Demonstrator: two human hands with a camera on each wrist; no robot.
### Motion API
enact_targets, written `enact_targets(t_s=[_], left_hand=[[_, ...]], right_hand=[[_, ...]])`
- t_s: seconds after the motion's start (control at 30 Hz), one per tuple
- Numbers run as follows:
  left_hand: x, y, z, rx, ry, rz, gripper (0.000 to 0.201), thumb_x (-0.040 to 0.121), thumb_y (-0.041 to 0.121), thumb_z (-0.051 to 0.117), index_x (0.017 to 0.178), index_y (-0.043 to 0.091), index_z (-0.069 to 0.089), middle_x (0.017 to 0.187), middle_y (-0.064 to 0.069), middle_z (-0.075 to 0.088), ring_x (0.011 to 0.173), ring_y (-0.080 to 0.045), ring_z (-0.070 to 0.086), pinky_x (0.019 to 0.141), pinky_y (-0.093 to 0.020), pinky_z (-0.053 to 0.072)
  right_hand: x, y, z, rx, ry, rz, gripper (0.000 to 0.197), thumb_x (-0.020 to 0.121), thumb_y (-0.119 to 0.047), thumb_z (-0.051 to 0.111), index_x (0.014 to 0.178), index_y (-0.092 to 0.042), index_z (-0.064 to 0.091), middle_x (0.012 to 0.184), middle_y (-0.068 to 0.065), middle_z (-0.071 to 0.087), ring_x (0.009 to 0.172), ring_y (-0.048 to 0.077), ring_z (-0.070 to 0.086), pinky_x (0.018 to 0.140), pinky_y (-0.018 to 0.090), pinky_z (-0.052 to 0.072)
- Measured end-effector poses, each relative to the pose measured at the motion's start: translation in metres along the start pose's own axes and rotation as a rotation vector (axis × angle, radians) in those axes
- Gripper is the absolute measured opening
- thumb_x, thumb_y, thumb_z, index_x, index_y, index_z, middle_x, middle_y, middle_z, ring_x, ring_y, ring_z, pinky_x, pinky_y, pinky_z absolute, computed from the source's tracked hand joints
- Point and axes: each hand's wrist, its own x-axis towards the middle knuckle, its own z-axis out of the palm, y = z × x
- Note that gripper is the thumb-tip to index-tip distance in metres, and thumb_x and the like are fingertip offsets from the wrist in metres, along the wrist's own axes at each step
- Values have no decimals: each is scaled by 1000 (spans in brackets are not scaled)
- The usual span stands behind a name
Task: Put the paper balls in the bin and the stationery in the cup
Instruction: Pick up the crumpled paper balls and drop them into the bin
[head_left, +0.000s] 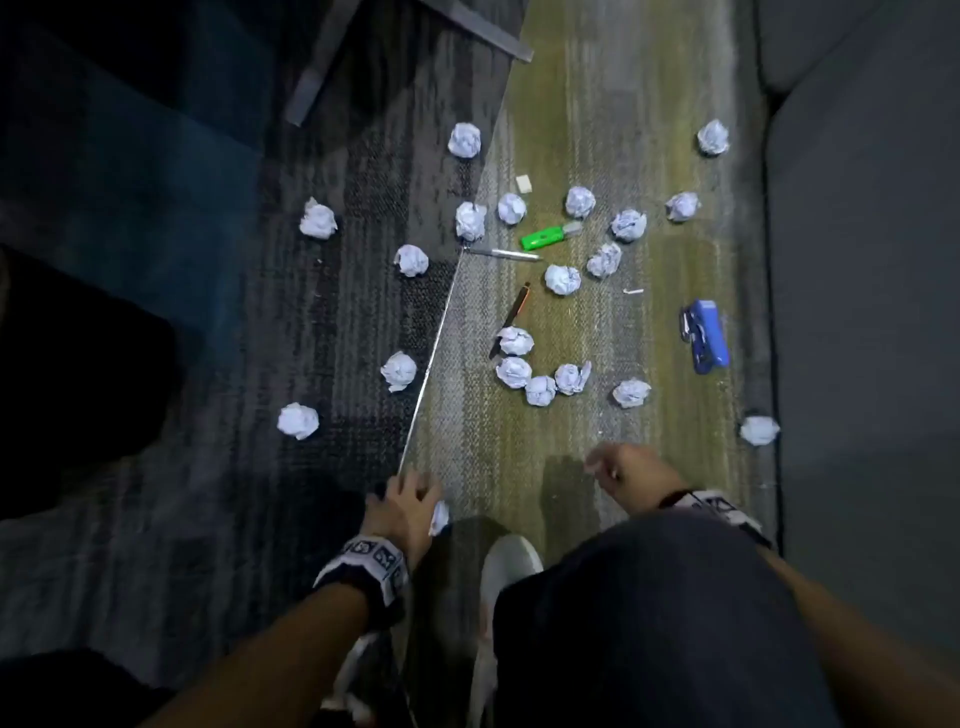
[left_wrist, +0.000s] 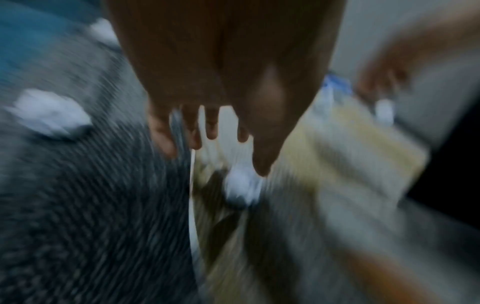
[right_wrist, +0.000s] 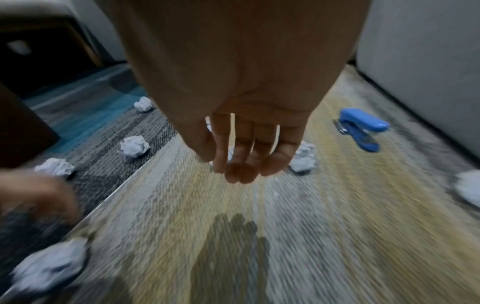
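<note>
- Head view alone shows a green highlighter (head_left: 550, 236) mid-frame among crumpled paper balls (head_left: 514, 340).
- Right-wrist view: right grip (right_wrist: 241, 156) slack, empty; glossy blue stapler (right_wrist: 363, 128) upper right.
- Left grip (head_left: 402, 506) blurred; cannot tell.

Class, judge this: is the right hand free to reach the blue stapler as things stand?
Probably yes: the right hand is open and empty, and only bare carpet lies between it and the stapler.

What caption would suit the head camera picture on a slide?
Two bare hands reach down over a carpet strewn with paper balls, pens and a blue stapler.
</note>
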Motion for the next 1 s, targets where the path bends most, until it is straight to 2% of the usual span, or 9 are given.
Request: enact_targets(t_s=[0.13, 0.23, 0.33, 0.5, 0.6, 0.7, 0.83, 0.93, 1.0], left_hand=[[22, -25, 35, 127, -66, 20, 49, 96, 26, 36, 145, 25, 33, 158, -11, 22, 135, -37, 36, 102, -46, 35], [20, -34, 23, 164, 241, 157, 48, 74, 30, 52, 121, 24, 59, 121, -9, 60, 98, -34, 61, 78, -43, 51], [22, -53, -10, 109, 624, 4, 40, 59, 36, 55, 91, 15, 68, 87, -14, 62, 73, -36, 61, 61, -42, 49], [37, -77, -57, 117, 557, -429, 37, 77, 28, 54, 111, 15, 59, 118, -16, 53, 110, -38, 47, 90, -50, 36], [58, -62, -41, 278, 439, -308, 50, 85, 31, 43, 133, 19, 40, 136, -11, 42, 128, -34, 36, 104, -52, 29], [68, -49, -18, 220, 405, -258, 74, 82, 52, 48, 143, 15, 31, 139, -13, 41, 126, -34, 39, 100, -53, 32], [68, -42, -19, -23, 476, -230, 52, 80, 47, 63, 116, 10, 59, 116, -18, 55, 103, -37, 54, 82, -48, 45], [66, -38, -36, -108, 585, -143, 41, 80, 37, 63, 105, 5, 63, 117, -19, 52, 109, -39, 50, 88, -50, 45], [68, -33, -55, -108, 721, -88, 36, 75, 34, 69, 95, 4, 65, 126, -23, 50, 124, -44, 43, 100, -57, 41]], right_hand=[[63, -22, -8, -27, 388, -160, 36, 88, -22, 62, 123, -15, 59, 114, 10, 56, 100, 28, 59, 81, 31, 45], [98, -43, -3, -213, 427, -209, 58, 84, -38, 64, 136, -20, 47, 125, 10, 50, 109, 29, 54, 86, 41, 51], [121, -53, 7, -416, 406, -141, 58, 83, -43, 64, 130, -15, 48, 120, 8, 56, 110, 31, 52, 88, 45, 46], [128, -60, 22, -519, 462, -134, 39, 74, -38, 73, 99, -10, 63, 94, 10, 67, 93, 33, 58, 77, 44, 46], [129, -55, 34, -480, 444, -136, 38, 74, -31, 76, 101, -8, 62, 97, 12, 64, 93, 34, 56, 73, 44, 49], [133, -48, 37, -425, 457, -155, 33, 78, -30, 74, 98, -7, 62, 95, 13, 64, 90, 35, 54, 73, 45, 51], [118, -45, 27, -258, 645, -300, 35, 92, -34, 50, 105, -5, 64, 94, 13, 64, 85, 32, 56, 77, 41, 47], [109, -41, 5, -1, 755, -150, 33, 94, -23, 43, 114, -2, 59, 103, 19, 53, 74, 31, 55, 70, 37, 45], [115, -32, 0, 27, 659, -9, 34, 93, -20, 49, 124, -6, 52, 112, 19, 45, 73, 35, 58, 66, 38, 47]])
